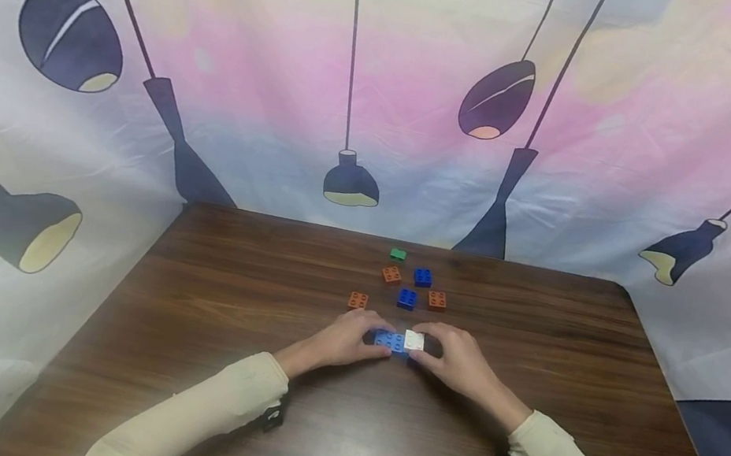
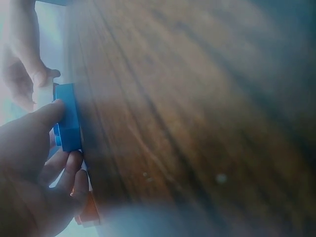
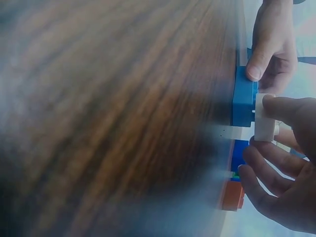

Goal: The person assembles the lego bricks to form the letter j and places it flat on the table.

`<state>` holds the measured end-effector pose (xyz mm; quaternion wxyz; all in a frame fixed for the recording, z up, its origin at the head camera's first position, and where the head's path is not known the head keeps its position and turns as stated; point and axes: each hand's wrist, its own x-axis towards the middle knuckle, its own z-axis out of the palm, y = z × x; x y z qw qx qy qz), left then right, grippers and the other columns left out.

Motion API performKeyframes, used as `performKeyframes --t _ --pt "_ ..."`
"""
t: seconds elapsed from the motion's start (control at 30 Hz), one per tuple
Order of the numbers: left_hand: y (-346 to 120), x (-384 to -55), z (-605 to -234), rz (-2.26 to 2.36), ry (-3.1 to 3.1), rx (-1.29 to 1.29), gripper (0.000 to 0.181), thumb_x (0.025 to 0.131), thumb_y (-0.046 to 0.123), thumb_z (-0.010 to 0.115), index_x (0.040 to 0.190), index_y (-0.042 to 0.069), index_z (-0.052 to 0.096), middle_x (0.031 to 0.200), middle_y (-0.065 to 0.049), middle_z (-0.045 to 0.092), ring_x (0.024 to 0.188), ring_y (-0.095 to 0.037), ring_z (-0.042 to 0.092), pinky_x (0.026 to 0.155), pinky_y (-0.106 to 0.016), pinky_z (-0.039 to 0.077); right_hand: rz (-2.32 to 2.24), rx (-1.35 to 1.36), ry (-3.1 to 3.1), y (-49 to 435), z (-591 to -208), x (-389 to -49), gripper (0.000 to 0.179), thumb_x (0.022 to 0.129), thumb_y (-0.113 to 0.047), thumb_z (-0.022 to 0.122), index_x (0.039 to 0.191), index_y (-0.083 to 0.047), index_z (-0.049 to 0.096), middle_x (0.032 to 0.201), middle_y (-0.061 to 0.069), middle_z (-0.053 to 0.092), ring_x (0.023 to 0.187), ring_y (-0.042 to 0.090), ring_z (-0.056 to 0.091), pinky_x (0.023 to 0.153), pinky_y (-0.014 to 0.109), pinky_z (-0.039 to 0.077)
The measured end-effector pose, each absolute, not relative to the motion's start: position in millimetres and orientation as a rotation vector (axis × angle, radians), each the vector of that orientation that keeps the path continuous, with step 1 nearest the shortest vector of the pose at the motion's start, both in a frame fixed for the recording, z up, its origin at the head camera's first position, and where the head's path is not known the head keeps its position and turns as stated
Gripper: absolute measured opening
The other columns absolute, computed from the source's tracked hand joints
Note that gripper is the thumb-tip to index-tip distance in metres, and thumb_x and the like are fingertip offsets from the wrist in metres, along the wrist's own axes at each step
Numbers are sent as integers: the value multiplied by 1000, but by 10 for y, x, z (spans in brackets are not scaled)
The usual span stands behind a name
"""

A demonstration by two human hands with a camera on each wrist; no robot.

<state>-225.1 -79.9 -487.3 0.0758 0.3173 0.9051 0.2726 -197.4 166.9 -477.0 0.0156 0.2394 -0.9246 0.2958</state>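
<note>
Two held, six loose: position report

The left hand (image 1: 348, 337) gripped the left end of a light blue brick (image 1: 388, 341), its thumb along the near side and its other fingers at the far side. The right hand (image 1: 458, 361) pinched a white brick (image 1: 414, 340) between thumb and fingers. Both sets of fingers were therefore narrowed, each on one brick.

The light blue brick lay lengthwise between the hands, studs up, over the middle of the tabletop (image 1: 330, 454); whether its underside touched the wood could not be told. The white brick stood over its right end, overhanging that end. From the right wrist, studs showed between the two; full seating could not be confirmed.

Six loose bricks lay beyond the hands. An orange brick (image 1: 358, 301) sat just past the left fingers. Farther right were a dark blue brick (image 1: 407, 298) and a second orange brick (image 1: 436, 299); behind these, a third orange brick (image 1: 392, 274) and another dark blue brick (image 1: 423, 278). A green brick (image 1: 398, 255) was farthest, near the back edge.
</note>
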Motion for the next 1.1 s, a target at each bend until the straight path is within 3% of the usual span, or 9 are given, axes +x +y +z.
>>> performKeyframes --t 0.77,1.1 --pt "-798 -2279 -4875 830 2706 952 39 96 38 72 129 17 70 119 2 70 109 -13 61 96 -38 49 897 781 -2905 1656 -4756 -2051 31 91 -24 79 118 -10 73 114 4 74 105 22 68 90 46 55" --pt "-785 -2269 -4863 827 2706 931 39 96 37 72 129 17 70 121 1 70 111 -15 61 97 -39 49 903 769 -2916 1654 -4793 -2068 29 89 -23 81 114 -12 73 108 0 73 93 14 65 81 40 55"
